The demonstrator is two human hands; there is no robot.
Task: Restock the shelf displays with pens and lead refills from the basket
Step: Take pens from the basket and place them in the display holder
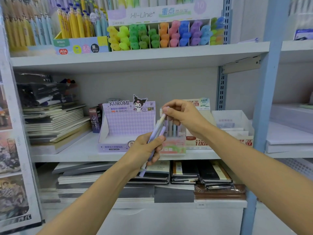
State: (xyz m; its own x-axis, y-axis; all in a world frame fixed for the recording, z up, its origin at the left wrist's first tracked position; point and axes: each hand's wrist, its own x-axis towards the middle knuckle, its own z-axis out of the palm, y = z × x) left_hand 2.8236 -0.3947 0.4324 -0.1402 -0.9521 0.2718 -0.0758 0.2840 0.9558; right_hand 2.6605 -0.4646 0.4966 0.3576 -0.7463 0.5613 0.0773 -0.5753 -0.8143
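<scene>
Grips a bundle of pastel pens (158, 128) in the left hand (149, 148), with fingers (155, 157) curled round the barrels. Pinches one pen's top with the right hand (183, 116), just before the pen display box (172, 146) on the middle shelf (67, 155). Probably light, stiff, slick: best held mid-barrel.

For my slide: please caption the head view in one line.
Left hand grips pastel purple pens; right hand pinches one's top, before a purple cardboard Kuromi display box.
</scene>
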